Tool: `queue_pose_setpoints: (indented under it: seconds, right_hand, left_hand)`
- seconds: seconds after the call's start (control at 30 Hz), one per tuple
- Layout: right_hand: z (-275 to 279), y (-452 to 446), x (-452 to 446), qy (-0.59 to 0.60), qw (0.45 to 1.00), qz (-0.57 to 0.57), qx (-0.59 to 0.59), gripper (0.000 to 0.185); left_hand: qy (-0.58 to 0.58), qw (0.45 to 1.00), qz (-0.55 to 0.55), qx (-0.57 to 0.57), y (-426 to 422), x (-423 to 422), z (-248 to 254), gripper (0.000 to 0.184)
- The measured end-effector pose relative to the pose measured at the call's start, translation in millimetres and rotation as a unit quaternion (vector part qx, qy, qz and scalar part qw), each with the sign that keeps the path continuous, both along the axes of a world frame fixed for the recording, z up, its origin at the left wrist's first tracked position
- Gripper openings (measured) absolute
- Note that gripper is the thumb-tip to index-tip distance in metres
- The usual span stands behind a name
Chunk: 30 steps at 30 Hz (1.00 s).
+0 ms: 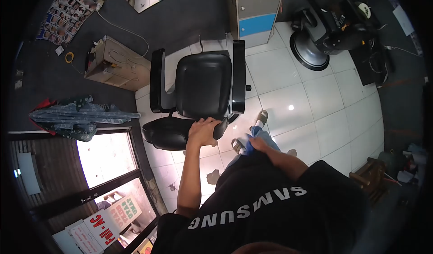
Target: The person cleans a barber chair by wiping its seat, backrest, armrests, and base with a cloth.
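A black barber chair point(204, 85) stands on the tiled floor in front of me, its seat and two armrests seen from above. My left hand point(204, 131) lies over the top of its padded backrest point(168, 133), with the fingers curled across the edge. Close to my thigh, my right hand point(260, 144) is closed around what looks like a bright blue cloth point(249, 147). Much of that blue piece is hidden by the hand and my black shirt.
A cabinet with a blue drawer point(258, 24) stands beyond the chair, and a wooden box point(119, 67) to its left. Another chair with a round metal base point(311, 51) is at far right. A glazed door point(108, 157) is at left; a wooden stool point(370, 175) at right.
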State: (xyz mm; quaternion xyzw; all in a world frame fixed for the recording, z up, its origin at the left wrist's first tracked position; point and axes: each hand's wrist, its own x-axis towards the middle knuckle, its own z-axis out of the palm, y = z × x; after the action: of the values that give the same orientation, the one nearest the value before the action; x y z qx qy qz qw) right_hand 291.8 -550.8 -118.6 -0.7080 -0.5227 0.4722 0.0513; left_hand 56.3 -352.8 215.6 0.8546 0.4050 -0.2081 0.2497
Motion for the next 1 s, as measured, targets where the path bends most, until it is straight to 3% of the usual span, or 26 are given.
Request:
queue_pose_setpoints:
  seconds: [0.03,0.1,0.13,0.23,0.27,0.33,0.4,0.5,0.53,0.6,0.63,0.7,0.73,0.77,0.87,0.93,1.0]
  right_hand:
    - [-20.6,-16.0,10.7,-0.013,0.997,-0.025,0.069,0.058]
    - [-31.1,0.2,41.1,0.035,0.972,-0.234,0.013,0.075]
    - [-11.2,17.2,59.7,0.04,0.952,-0.299,-0.058,0.076]
    - [75.1,50.0,77.4,0.227,0.866,-0.437,0.087,0.068]
    - [102.0,58.8,84.5,0.265,0.858,-0.436,0.047,0.066]
    - [148.6,68.4,75.9,0.294,0.841,-0.441,0.106,0.065]
    - [189.6,78.6,58.2,0.303,0.831,-0.457,0.093,0.068]
    - [211.2,87.6,15.8,0.377,0.796,-0.461,0.106,0.074]
    - [237.2,89.4,-5.0,0.416,0.792,-0.436,0.097,0.077]
    - [238.3,95.7,-31.6,0.454,0.787,-0.409,0.08,0.074]
    - [235.8,99.2,-37.4,0.405,0.826,-0.377,0.105,0.073]
    - [232.8,102.5,-47.4,0.302,0.891,-0.306,0.15,0.072]
    - [233.4,100.1,-49.4,0.3,0.896,-0.292,0.146,0.072]
    - [235.2,102.9,-48.6,0.298,0.902,-0.277,0.147,0.073]
    - [278.8,101.0,-62.8,0.257,0.918,-0.205,0.22,0.069]
    - [299.2,95.4,-85.2,0.188,0.922,-0.144,0.305,0.066]
    - [274.7,99.3,-97.5,0.046,0.899,0.015,0.435,0.063]
  left_hand:
    - [-0.003,1.0,-0.004,0.0,0.5,-0.4,-1.2,0.095]
    - [-0.009,1.0,-0.003,0.001,-0.1,-0.4,-0.6,0.094]
    - [-0.011,1.0,-0.001,-0.002,0.8,-0.8,-1.8,0.094]
    - [-0.038,0.999,-0.011,-0.003,1.7,-4.1,-6.0,0.092]
    - [-0.041,0.999,-0.01,-0.001,1.0,-5.2,-7.2,0.092]
    - [-0.041,0.999,-0.01,-0.012,3.9,-2.8,-6.7,0.095]
    - [-0.049,0.999,-0.003,-0.015,2.0,-2.6,-6.8,0.1]
    - [-0.066,0.998,0.01,-0.017,-0.6,1.7,-0.2,0.115]
    - [-0.076,0.997,0.01,-0.001,-0.4,3.4,-0.6,0.115]
    - [-0.094,0.995,0.01,0.025,-5.2,7.3,-3.2,0.116]
    - [-0.101,0.995,0.023,0.009,-6.3,11.1,-1.1,0.107]
    - [-0.144,0.982,0.016,0.12,-15.2,14.0,-9.7,0.107]
    - [-0.163,0.971,0.013,0.176,-20.4,14.2,-15.8,0.107]
    - [-0.177,0.955,0.011,0.236,-30.3,12.0,-21.7,0.096]
    - [-0.321,0.903,0.113,0.261,-58.7,-9.9,12.3,0.076]
    - [-0.312,0.87,0.157,0.348,-59.9,-37.5,24.3,0.05]
    - [-0.333,0.828,0.216,0.396,-50.9,-61.8,18.3,0.04]
